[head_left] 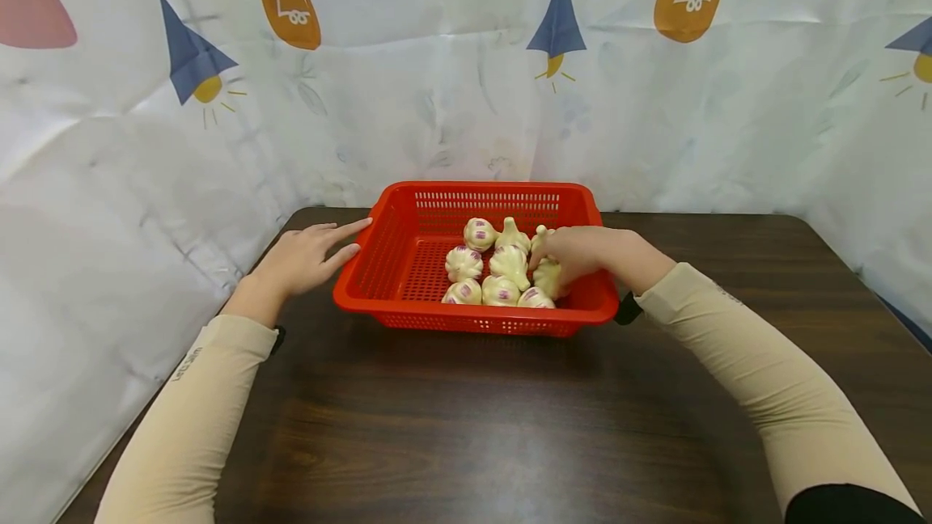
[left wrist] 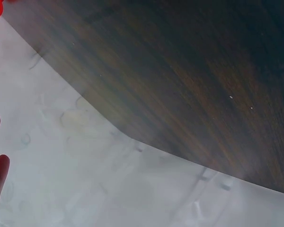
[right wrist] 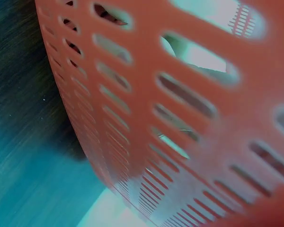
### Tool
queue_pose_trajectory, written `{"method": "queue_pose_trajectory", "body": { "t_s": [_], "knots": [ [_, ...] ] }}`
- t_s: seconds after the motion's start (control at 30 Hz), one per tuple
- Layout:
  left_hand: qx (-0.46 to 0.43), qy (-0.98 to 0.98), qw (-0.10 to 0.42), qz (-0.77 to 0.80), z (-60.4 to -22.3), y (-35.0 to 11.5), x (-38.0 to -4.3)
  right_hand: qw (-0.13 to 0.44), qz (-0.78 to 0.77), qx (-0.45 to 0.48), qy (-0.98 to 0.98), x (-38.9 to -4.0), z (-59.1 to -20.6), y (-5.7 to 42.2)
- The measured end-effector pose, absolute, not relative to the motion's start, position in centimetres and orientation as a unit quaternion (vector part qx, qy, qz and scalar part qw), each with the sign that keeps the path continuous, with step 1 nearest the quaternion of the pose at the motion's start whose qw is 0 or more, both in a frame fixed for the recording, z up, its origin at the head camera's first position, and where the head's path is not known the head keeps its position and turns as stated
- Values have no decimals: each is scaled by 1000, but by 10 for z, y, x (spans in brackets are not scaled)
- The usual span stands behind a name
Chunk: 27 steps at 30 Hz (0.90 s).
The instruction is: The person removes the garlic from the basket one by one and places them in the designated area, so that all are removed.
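Red basket [head_left: 451, 319], garlic [head_left: 509, 264], lettered sleeve [head_left: 196, 403]

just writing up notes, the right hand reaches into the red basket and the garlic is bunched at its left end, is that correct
Wrong end: the head view shows the garlic bunched toward the right end of the red basket. The right hand does reach into it.

1. Table [head_left: 408, 419]: dark brown wood-grain top, pale glare toward near side, far right corner rounded.
2. Directly on it: red perforated basket [head_left: 466, 319], near far edge, long side across.
3. Tiny white specks [left wrist: 231, 97] too.
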<state>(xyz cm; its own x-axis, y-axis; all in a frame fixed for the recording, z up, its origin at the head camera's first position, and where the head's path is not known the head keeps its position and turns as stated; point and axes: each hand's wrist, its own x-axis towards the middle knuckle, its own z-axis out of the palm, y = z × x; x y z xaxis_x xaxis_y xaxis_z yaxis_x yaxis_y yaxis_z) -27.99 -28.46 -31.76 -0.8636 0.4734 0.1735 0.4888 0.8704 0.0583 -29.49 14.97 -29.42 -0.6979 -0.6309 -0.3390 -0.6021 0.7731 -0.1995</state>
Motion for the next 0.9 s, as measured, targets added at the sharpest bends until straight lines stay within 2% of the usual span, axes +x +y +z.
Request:
{"method": "queue_pose_trajectory", "body": {
  "t_s": [0.6, 0.9],
  "knots": [
    [-245, -966, 66, -49, -314, -282, -280, 153, -96, -343, 922, -286, -278, 170],
    [-246, -966, 65, -48, -316, -284, -279, 119, -122, -378, 910, -281, -274, 181]
  ]
}}
